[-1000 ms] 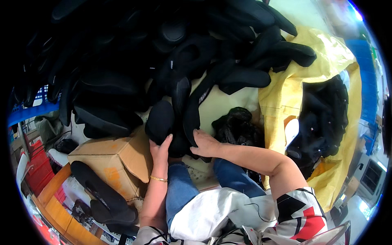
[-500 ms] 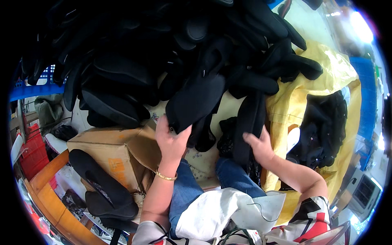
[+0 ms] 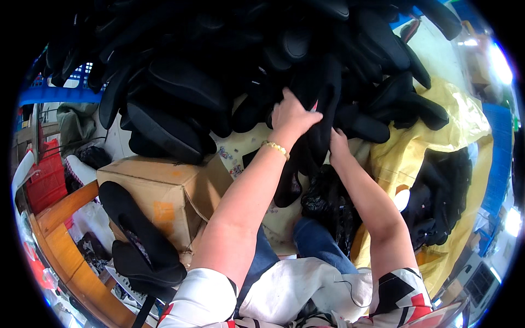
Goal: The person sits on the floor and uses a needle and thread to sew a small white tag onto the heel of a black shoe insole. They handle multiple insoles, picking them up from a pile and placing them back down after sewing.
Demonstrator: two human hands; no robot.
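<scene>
A long black cloth shoe stands on end in front of the pile, with both hands at it. On its left side my left hand is closed on it, thumb pointing right, the other fingers partly lost in the dark cloth. Lower on its right side my right hand grips its edge, most of the fingers hidden behind it. Many similar black shoes lie heaped beyond my hands. Another black shoe hangs low under my left wrist.
A cardboard box stands left of my knees, with black shoes beside it. At the right, a yellow sack holds black items. A black plastic bag lies between my right forearm and knee. A blue crate stands far left.
Both hands have moved forward and now meet at one upright shoe. The sole-up shoe at my left hand is gone from there. The view has shifted slightly left.
</scene>
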